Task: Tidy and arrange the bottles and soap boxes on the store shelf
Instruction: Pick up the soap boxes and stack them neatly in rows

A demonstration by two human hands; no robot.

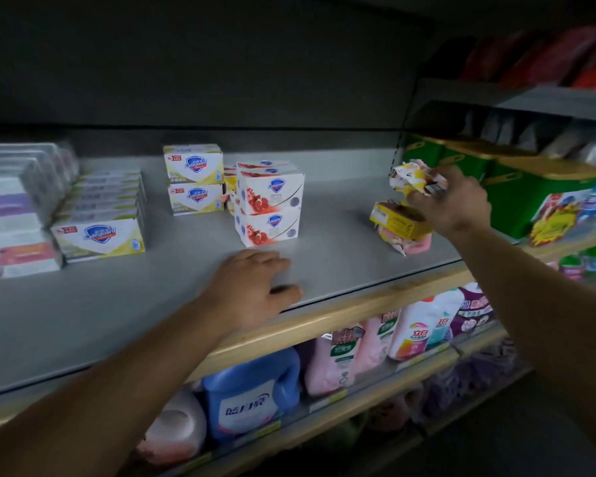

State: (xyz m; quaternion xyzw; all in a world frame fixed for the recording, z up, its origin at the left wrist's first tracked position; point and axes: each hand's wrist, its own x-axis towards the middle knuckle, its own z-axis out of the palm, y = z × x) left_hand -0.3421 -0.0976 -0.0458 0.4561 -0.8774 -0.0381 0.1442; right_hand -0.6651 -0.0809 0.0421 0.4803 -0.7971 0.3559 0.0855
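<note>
The fingers (424, 194) of the right hand (451, 201) curl round a crumpled yellow-and-white soap packet (414, 176), held just above a yellow soap box (398, 220) lying on a pink packet (415, 243) at the right of the grey shelf (334, 215). The left hand (252, 287) rests palm down near the shelf's front edge, fingers loosely spread, holding nothing. Just beyond it stand two stacked red-and-white soap boxes (268, 208). Farther left and back sit two stacked yellow-and-white soap boxes (194, 179), and a row of the same boxes (98, 235) runs along the left side. On the shelf below stand a blue detergent bottle (252, 394) and pink bottles (344, 356), blurred.
</note>
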